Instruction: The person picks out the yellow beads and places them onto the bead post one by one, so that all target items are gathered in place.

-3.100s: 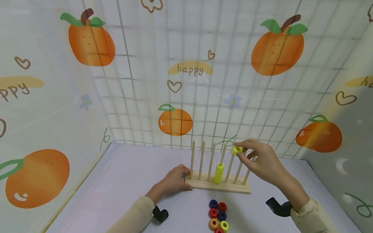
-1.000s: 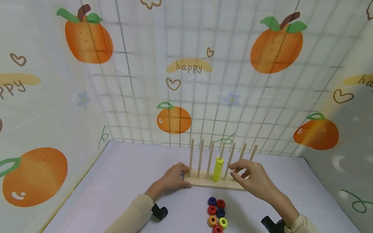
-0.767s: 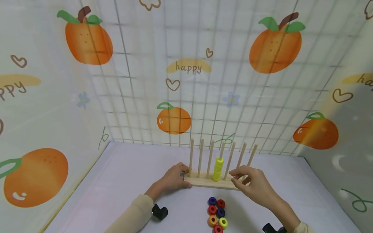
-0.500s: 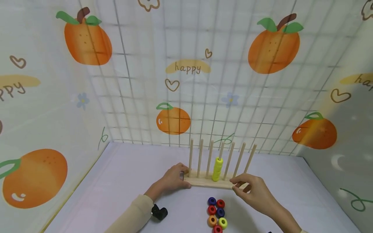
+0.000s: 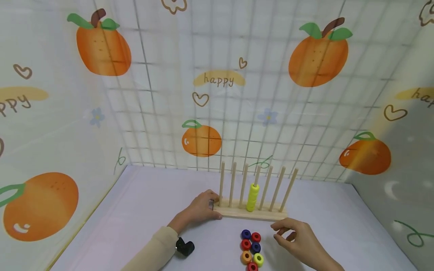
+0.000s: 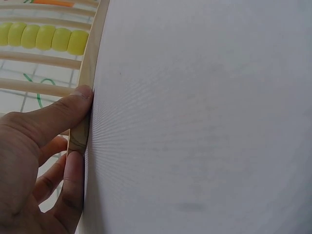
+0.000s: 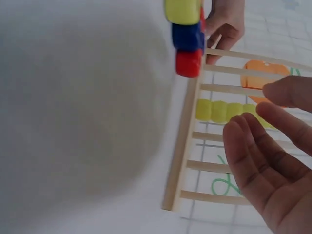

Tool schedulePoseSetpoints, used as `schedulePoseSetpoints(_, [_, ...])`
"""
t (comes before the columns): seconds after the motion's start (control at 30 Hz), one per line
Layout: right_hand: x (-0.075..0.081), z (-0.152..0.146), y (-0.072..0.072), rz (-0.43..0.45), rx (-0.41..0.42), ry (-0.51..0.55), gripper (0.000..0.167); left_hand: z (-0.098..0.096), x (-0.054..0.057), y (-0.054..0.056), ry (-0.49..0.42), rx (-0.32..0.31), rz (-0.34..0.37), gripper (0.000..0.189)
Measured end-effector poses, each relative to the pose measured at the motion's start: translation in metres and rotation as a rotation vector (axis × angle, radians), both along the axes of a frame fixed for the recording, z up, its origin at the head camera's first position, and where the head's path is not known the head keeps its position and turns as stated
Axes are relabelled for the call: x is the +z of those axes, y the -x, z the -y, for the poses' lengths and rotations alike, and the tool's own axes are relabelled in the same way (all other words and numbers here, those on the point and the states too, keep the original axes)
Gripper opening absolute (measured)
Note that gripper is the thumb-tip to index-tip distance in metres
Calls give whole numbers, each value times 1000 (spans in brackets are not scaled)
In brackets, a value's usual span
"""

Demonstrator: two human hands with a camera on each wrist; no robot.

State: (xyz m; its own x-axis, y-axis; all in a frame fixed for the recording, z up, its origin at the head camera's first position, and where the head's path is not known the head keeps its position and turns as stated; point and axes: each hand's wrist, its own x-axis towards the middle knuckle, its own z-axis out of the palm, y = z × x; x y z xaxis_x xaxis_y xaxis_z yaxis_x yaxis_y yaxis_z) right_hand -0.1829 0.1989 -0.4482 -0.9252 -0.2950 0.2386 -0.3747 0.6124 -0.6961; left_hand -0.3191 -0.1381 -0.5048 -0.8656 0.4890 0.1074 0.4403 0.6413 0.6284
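Note:
A wooden peg rack (image 5: 236,213) with several upright pegs stands on the white table. Yellow beads (image 5: 252,197) are stacked on its middle peg. My left hand (image 5: 200,206) grips the left end of the base; in the left wrist view its thumb (image 6: 73,105) lies on the near edge and the fingers curl around the end. My right hand (image 5: 300,238) hovers in front of the rack's right end, fingers loosely bent with nothing between them. Just left of it lie loose beads: blue (image 5: 246,234), red (image 5: 255,237), orange (image 5: 246,257) and yellow (image 5: 258,259).
A black wrist-camera piece (image 5: 185,247) sits at my left cuff. Behind the rack hangs a white curtain (image 5: 162,124) printed with oranges over a wire grid, and more printed cloth closes off both sides of the table (image 5: 162,184).
The yellow bead that my right hand pinched above the rack is now on top of the middle peg's stack. My right hand has moved down towards the loose beads; the left stays on the base.

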Motion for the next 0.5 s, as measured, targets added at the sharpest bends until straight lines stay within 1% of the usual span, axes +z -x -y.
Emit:
schedulePoseSetpoints(0.13, [-11, -1, -3, 72, 53, 16, 16, 0, -1, 1, -3, 2, -1, 71])
schedulePoseSetpoints(0.3, [-22, 1, -8, 174, 120, 59, 17, -1, -3, 1, 6, -2, -8, 72])
schedulePoseSetpoints(0.37, [-26, 2, -10, 195, 141, 74, 18, -1, -3, 1, 8, 0, -6, 72])
schedulePoseSetpoints(0.5, [-32, 5, -13, 210, 181, 109, 20, -1, -2, 1, 3, 4, -3, 72])
